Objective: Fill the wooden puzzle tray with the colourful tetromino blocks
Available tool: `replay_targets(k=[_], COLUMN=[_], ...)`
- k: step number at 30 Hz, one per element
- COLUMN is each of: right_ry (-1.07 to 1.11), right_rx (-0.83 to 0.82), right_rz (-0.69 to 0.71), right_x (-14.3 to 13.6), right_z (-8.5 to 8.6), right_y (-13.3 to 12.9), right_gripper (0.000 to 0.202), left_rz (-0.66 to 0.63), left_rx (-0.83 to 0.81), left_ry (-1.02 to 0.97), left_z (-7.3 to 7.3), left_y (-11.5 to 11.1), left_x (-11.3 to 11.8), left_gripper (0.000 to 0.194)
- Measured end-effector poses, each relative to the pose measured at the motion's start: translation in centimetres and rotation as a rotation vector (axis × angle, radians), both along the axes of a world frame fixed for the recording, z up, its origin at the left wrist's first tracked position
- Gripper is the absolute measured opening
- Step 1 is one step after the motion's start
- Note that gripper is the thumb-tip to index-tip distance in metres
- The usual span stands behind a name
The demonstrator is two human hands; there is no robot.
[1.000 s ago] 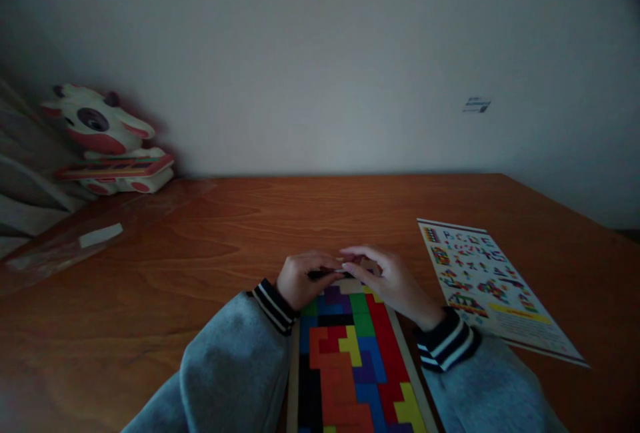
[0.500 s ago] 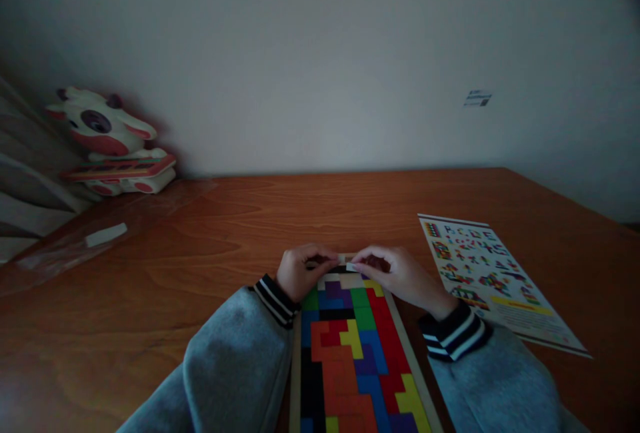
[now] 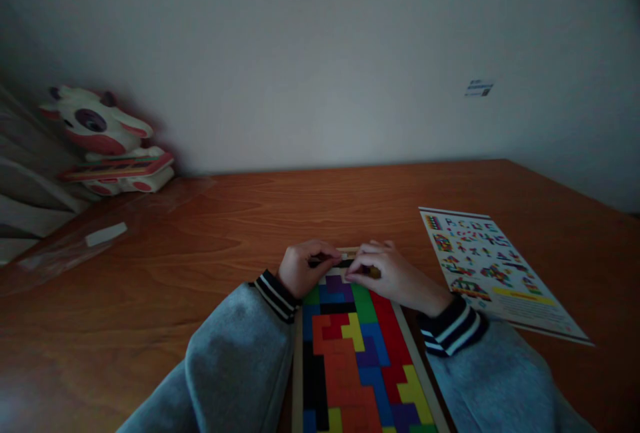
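Puzzle tray (image 3: 297, 380) lay at bottom centre, its far end beneath the left hand (image 3: 303, 266) and right hand (image 3: 397, 280), both curled; whether they gripped anything, I couldn't tell. Printed sheet (image 3: 500, 273) at right, toy cow (image 3: 100, 123) upper left.

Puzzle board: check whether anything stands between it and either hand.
Nothing visible does: the left hand and right hand are both at the far end of the puzzle board; the printed sheet lies off to the right.
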State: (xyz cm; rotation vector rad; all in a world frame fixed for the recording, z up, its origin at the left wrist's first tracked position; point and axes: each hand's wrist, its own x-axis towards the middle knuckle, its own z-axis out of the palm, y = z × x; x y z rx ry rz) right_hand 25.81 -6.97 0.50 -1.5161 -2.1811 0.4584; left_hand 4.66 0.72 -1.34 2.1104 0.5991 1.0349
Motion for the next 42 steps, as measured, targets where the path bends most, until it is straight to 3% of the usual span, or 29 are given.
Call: replay_targets(k=[3, 6, 12, 19, 25, 28, 37, 42], right_ry=[0.045, 0.232, 0.547, 0.574, 0.590, 0.573, 0.404, 0.508], right_rx=[0.018, 0.009, -0.075, -0.098, -0.111, -0.099, -0.079, -0.046], right_rz=[-0.011, -0.081, -0.077, -0.103, -0.145, -0.148, -0.153, -0.183], right_x=[-0.3, -0.6, -1.0, -1.1, -0.5, -0.5, -1.1, -1.2], right_z=[-0.1, 0.0, 0.5, 0.9, 0.3, -0.1, 0.2, 0.3], right_y=[0.0, 0.2, 0.2, -0.1, 0.3, 0.4, 0.2, 0.3], right_gripper=[0.013, 0.016, 0.024, 0.022, 0.029, 0.023, 0.011, 0.018], left_rz=[0.008, 0.017, -0.100, -0.102, 0.045, 0.088, 0.088, 0.080], left_rx=[0.002, 0.039, 0.069, -0.097, -0.229, -0.299, -0.307, -0.332], left_ry=[-0.011, -0.033, -0.150, -0.238, -0.232, -0.206, -0.149, -0.142], left_z=[0.0, 0.2, 0.6, 0.5, -0.4, -0.7, -0.7, -0.8], left_y=[0.0, -0.1, -0.5, -0.8, -0.4, -0.2, -0.3, -0.3], left_x=[0.0, 0.0, -0.1, 0.2, 0.4, 0.5, 0.6, 0.6], left_gripper=[0.010, 0.009, 0.007, 0.007, 0.014, 0.018, 0.025, 0.031])
